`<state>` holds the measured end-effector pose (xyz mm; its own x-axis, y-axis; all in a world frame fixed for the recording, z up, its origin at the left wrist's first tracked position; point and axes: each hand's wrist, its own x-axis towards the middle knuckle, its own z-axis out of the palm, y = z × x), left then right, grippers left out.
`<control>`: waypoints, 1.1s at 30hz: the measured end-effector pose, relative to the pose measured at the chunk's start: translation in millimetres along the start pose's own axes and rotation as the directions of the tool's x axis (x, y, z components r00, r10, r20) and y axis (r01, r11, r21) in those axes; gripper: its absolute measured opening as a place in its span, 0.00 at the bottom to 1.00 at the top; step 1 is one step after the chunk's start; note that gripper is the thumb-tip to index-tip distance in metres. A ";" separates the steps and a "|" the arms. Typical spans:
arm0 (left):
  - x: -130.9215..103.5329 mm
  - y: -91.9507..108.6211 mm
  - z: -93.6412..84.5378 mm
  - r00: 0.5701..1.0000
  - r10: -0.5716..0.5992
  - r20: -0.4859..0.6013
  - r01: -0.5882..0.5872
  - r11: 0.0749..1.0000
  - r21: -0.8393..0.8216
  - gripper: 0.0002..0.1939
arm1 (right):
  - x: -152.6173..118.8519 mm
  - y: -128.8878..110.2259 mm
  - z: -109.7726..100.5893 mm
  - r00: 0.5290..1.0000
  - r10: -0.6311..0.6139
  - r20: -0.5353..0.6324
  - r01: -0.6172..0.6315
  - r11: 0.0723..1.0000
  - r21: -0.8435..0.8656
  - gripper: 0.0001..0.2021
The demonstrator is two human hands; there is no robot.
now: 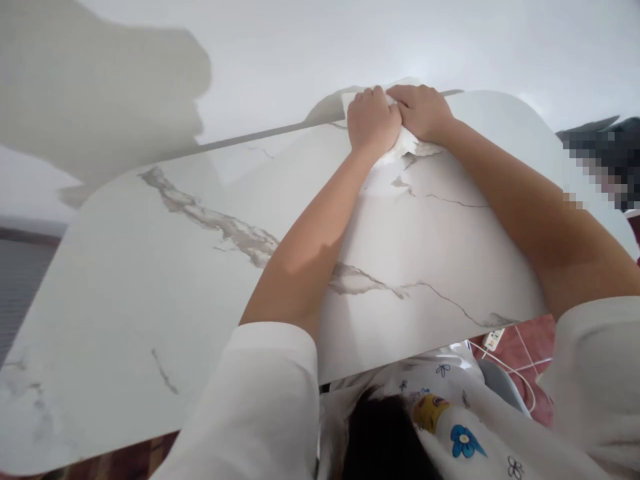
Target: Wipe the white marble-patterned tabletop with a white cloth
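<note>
A white cloth or tissue [405, 145] lies bunched at the far edge of a white marble-patterned table [210, 293]. My left hand [374, 121] presses down on it with bent, closed fingers. Right beside it, touching near the thumbs, my right hand [421, 113] is also curled over the same white material. Parts of the material show between and below both hands and along the far edge. Both arms stretch forward across the tabletop.
Behind the table's far edge rises a white wall [280, 60] with shadows on it. A pixelated dark area [607, 160] is at the right. Below the near edge, a power strip [494, 339] with a white cable lies on the red tiled floor [543, 340].
</note>
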<state>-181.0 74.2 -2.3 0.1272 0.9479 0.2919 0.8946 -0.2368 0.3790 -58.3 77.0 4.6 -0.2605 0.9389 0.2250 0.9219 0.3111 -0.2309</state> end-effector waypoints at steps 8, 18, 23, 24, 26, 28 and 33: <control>-7.1 4.5 -6.1 0.999 -0.019 0.032 0.018 0.999 0.036 0.17 | -2.3 -2.2 1.1 1.000 0.027 -0.001 -0.027 0.999 0.045 0.17; -34.0 4.7 -8.3 1.000 0.013 0.013 -0.013 1.000 -0.020 0.14 | -26.0 -7.0 1.1 0.995 -0.098 -0.026 0.097 0.995 -0.025 0.21; -61.8 10.5 -10.7 0.998 0.064 -0.027 -0.064 0.998 0.015 0.13 | -50.2 -8.5 5.1 0.994 -0.101 -0.050 0.100 0.995 -0.024 0.23; -68.1 12.5 -11.9 0.997 0.075 -0.029 -0.075 0.997 0.024 0.14 | -56.1 -9.3 4.6 0.993 -0.103 -0.053 0.102 0.994 -0.029 0.23; -80.9 16.6 -14.7 0.995 0.091 -0.028 -0.090 0.995 0.039 0.15 | -68.9 -12.3 2.1 0.994 -0.101 -0.048 0.099 0.994 -0.040 0.24; -93.5 20.1 -17.9 0.994 0.107 -0.019 -0.106 0.993 0.056 0.16 | -83.0 -17.4 -2.1 0.995 -0.098 -0.031 0.097 0.994 -0.052 0.25; -124.5 25.8 -26.8 0.983 0.181 0.011 -0.182 0.977 0.109 0.17 | -121.8 -34.8 -12.9 0.997 -0.078 -0.023 0.076 0.994 -0.083 0.25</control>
<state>-185.3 -55.6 -5.4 0.2921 0.8915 0.3462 0.8978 -0.3804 0.2221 -55.0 -50.1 -2.6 -0.3248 0.9081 0.2643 0.9201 0.3681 -0.1340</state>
